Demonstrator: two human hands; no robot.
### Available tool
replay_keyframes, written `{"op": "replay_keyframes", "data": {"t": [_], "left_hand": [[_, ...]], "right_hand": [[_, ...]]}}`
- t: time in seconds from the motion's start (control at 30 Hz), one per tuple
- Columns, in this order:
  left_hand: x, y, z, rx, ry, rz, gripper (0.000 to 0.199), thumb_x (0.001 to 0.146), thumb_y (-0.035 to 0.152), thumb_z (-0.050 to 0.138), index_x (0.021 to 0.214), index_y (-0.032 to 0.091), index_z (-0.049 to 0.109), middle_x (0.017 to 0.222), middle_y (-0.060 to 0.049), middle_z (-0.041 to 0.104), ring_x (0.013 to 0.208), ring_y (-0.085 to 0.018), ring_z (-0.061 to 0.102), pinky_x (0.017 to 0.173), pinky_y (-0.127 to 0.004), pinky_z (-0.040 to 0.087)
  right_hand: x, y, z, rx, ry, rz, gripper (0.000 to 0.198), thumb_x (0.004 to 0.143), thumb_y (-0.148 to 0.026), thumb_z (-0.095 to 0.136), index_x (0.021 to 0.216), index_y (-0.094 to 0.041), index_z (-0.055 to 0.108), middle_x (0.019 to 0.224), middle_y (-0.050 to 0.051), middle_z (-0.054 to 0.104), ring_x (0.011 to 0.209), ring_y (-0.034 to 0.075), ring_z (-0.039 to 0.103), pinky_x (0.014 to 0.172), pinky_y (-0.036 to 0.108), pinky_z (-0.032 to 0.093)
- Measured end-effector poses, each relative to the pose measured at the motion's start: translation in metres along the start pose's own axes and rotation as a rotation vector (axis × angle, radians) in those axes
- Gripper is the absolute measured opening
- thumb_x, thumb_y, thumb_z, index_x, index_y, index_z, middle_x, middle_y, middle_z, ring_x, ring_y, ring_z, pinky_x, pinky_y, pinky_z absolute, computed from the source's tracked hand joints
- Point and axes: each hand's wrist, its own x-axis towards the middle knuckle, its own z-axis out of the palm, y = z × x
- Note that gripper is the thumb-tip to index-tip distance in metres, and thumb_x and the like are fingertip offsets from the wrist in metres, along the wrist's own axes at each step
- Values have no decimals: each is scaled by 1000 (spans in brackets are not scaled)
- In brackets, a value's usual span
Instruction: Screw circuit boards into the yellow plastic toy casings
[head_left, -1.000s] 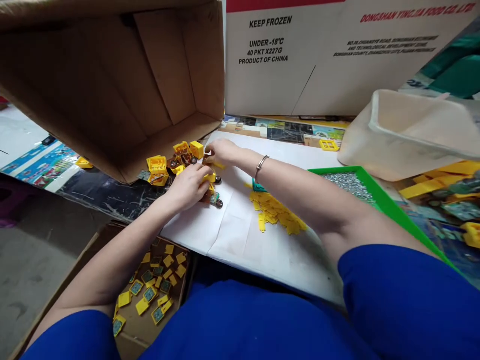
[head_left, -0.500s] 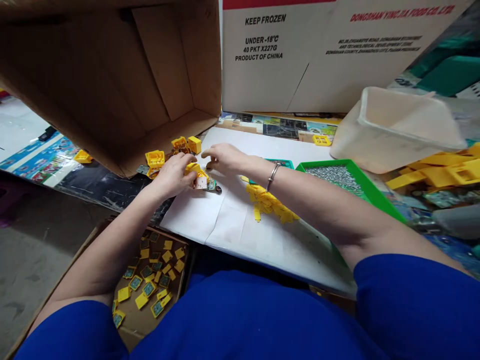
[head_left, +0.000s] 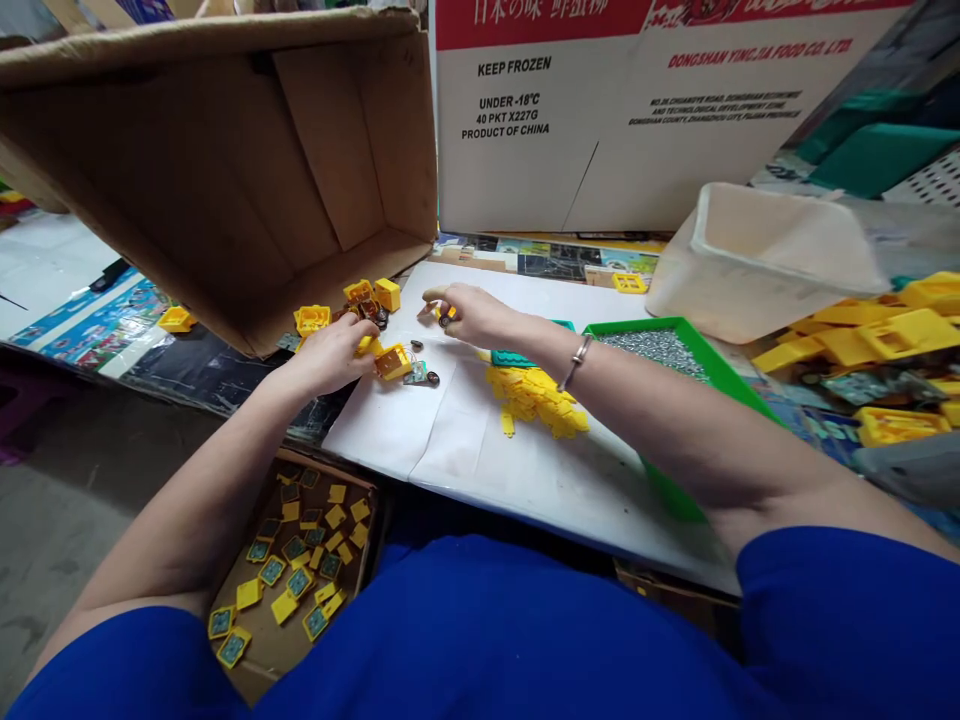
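My left hand [head_left: 337,355] reaches in from the left, fingers curled over a yellow plastic casing [head_left: 367,345] that they partly hide. Just beyond its fingertips lies an open yellow casing [head_left: 394,362], with thin wires running to a small green circuit board [head_left: 415,373]. Beside the board is a dark round part [head_left: 433,379]. My right hand [head_left: 471,312], a metal bangle at the wrist, is above the white board; its fingers close on a small yellow piece with a dark round part [head_left: 447,316]. More yellow casings [head_left: 312,319] lie beyond my left hand.
A tipped cardboard box [head_left: 330,150] opens behind the casings. Yellow flat pieces [head_left: 536,398] are heaped near a teal tray [head_left: 517,357] and a green tray [head_left: 690,345] of small metal parts. A translucent bin [head_left: 780,250] stands right; a lower box [head_left: 270,640] holds yellow casings.
My hands have drawn apart: the left moved slightly left, the right moved right with the small piece. The wired casing and circuit board now show between them. The camera view has shifted.
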Motion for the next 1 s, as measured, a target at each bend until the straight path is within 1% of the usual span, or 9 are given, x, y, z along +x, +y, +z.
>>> {"op": "replay_keyframes", "data": {"t": [0.13,0.23,0.4,0.53,0.6,0.7,0.8,0.9,1.0], "left_hand": [[20,14,-3,-4,141,91,32,86,24,47,112,19,66,116,-13,63,113,-31,59,95,-43,48],[51,34,-1,-84,172,220,43,81,10,43,118,16,65,123,-15,62,121,-30,56,102,-43,45],[99,58,1,-112,-12,428,69,64,-3,49,127,20,62,144,-10,54,134,-24,49,110,-35,40],[108,60,-1,-84,-189,553,69,61,-1,53,124,24,65,130,-3,66,121,-19,60,101,-24,44],[103,58,-4,-68,-178,533,65,67,5,55,130,21,62,126,-7,67,115,-21,63,97,-27,47],[85,59,-14,-33,-70,457,64,77,21,57,141,16,51,132,-15,62,116,-27,62,97,-33,46],[56,67,-25,-24,2,376,58,85,42,54,137,16,54,131,-14,63,118,-29,61,99,-37,45],[21,82,-25,-69,-121,304,57,88,54,48,129,18,61,121,-13,69,111,-30,64,94,-38,47],[-13,95,-6,-70,-196,260,59,89,56,48,130,15,61,121,-15,69,110,-33,65,92,-41,48]], "right_hand": [[-19,9,-4,221,188,38,27,84,-10,59,106,-13,74,113,12,68,99,21,66,93,33,52],[-28,14,-2,478,233,90,28,80,-5,58,103,-13,73,108,10,70,90,17,69,87,30,56],[-41,14,5,571,248,136,38,71,2,56,100,-15,74,105,7,72,88,16,69,83,30,57],[-55,14,8,565,246,141,31,72,0,58,92,-16,76,91,5,74,83,15,69,83,31,57],[-61,16,6,572,258,150,30,75,-3,59,98,-16,74,88,4,74,82,15,68,84,32,57],[-72,17,-3,521,345,136,33,79,-6,58,108,-16,69,89,4,74,83,15,68,86,33,57],[-89,12,-14,313,442,36,22,84,-11,58,101,-17,69,96,5,74,89,17,68,87,34,56],[-114,3,-16,40,436,-59,21,90,-15,53,102,-18,69,99,7,73,89,19,66,83,34,54],[-145,-7,1,-204,329,-174,28,97,-17,41,95,-18,69,85,10,70,77,19,61,70,34,50]]}}
